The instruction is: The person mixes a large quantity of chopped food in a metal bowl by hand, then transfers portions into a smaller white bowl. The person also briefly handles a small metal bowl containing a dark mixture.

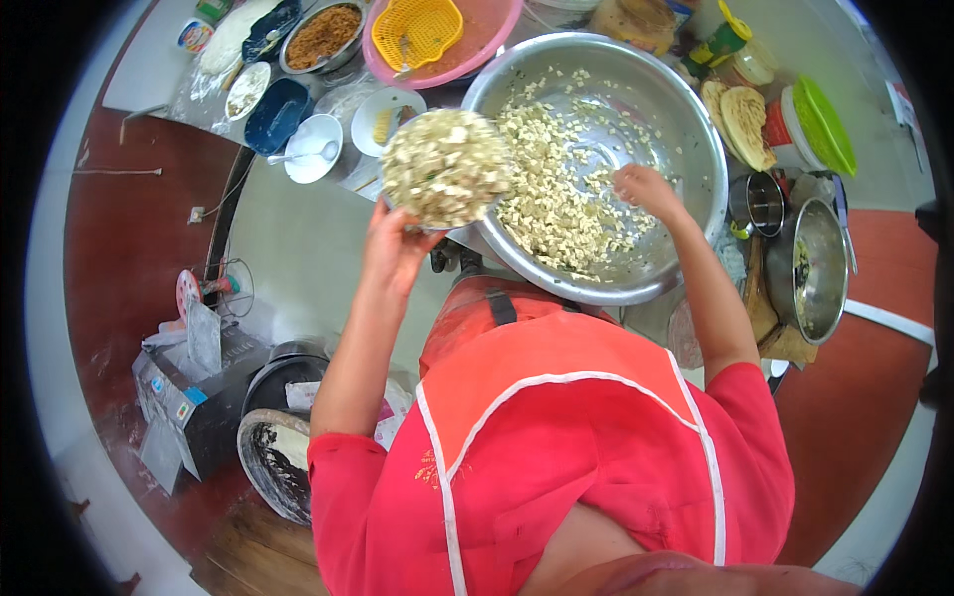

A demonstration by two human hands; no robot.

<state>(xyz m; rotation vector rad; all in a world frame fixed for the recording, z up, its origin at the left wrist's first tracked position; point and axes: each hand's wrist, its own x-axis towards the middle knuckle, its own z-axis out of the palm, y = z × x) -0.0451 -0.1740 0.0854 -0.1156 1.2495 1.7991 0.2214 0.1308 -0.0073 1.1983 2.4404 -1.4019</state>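
My left hand [406,235] holds up a bowl [445,170] heaped with pale diced food and green bits, its fingers under and around the near rim. The heap is slightly blurred and hides most of the bowl. Just right of it stands a large stainless steel basin [712,149] with loose pale cubes [551,201] of the same mix, thickest on its left side. My right hand [641,186] is over the inside of that basin, near the cubes, with fingers curled; whether something is in them cannot be told.
Behind the raised bowl stand a pink basin [510,18] with a yellow plastic basket [417,33], a metal bowl of brown filling [323,37], a white bowl with a spoon [313,167] and a blue container [277,119]. Flatbreads [738,123] and a steel bowl [820,276] lie on the right.
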